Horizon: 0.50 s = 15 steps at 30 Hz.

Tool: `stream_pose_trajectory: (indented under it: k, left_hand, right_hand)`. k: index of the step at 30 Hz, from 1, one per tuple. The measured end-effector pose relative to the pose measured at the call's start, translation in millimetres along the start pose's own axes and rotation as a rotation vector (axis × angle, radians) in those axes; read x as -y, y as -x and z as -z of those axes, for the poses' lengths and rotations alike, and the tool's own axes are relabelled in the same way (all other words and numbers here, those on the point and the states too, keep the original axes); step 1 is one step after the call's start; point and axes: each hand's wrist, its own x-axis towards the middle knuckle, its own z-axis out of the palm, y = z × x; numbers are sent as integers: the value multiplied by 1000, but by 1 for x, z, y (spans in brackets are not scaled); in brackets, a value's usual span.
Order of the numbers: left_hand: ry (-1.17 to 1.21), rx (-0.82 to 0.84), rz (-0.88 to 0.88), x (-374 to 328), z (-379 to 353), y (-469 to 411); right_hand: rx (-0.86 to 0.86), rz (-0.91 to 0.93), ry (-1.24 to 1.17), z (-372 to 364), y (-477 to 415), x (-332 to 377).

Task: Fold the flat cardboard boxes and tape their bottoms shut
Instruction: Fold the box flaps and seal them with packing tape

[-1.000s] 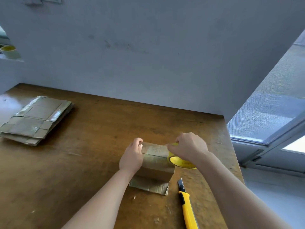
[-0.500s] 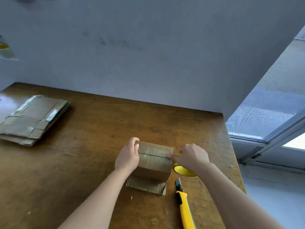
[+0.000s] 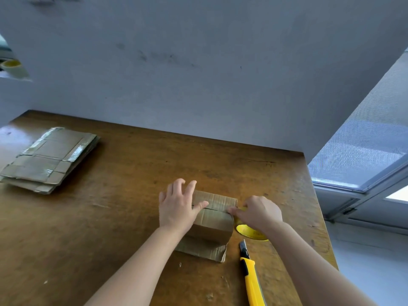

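Note:
A small folded cardboard box (image 3: 215, 224) stands on the wooden table (image 3: 110, 228) with its closed flaps up and a loose flap sticking out at the front. My left hand (image 3: 176, 206) lies against the box's left end, fingers spread, thumb on the top seam. My right hand (image 3: 260, 213) is at the box's right end, fingertips at the seam, holding a yellow tape roll (image 3: 249, 233) low beside the box. Clear tape seems to run along the seam, but I cannot see it distinctly.
A yellow utility knife (image 3: 251, 281) lies just right of the box, blade end pointing away from me. A stack of flat cardboard boxes (image 3: 48, 160) sits at the table's far left. A second tape roll (image 3: 11, 65) rests on a ledge, upper left. The table's right edge is close to my right hand.
My right hand moved the tape roll from the box top down over its right end toward the table. My left hand's fingers spread apart and its thumb came onto the seam.

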Motion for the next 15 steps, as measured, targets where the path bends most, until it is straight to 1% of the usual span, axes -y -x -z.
stream_pose_trajectory:
  k: [1, 2, 3, 4, 6, 8, 9, 10, 12, 13, 14, 15]
  left_hand:
    - [-42, -92, -71, -4, -1, 3]
    - [-38, -142, -150, -10, -4, 8]
    - [-18, -139, -200, -15, -8, 13]
    - [7, -107, -195, -19, -11, 17]
    - [-1, -45, -118, -18, -14, 20]
    - [-15, -2, -107, -4, -15, 15]
    - [3, 25, -113, 7, -16, 10]
    - [27, 58, -118, 16, -14, 5]
    - [54, 120, -131, 32, -12, -6]
    - [53, 147, -142, 37, -11, -9]
    - [52, 167, -155, 42, -10, -11]
    - [55, 176, -166, 45, -10, -12]
  right_hand:
    - [3, -12, -7, -2, 1, 4]
    - [-1, -20, -23, -4, 4, 10]
    - [-11, -21, -48, -8, 6, 18]
    - [-25, -23, -83, -13, 9, 26]
    - [-32, -15, -154, -19, 13, 43]
    - [52, 23, -258, -21, 14, 54]
    - [118, 42, -352, -21, 16, 59]
    - [199, 52, -503, -21, 18, 61]
    - [409, 32, -886, -21, 30, 68]
    - [484, 35, -1029, -25, 35, 70]
    - [516, 45, -1134, -30, 40, 71]
    - [521, 51, -1187, -36, 43, 72]
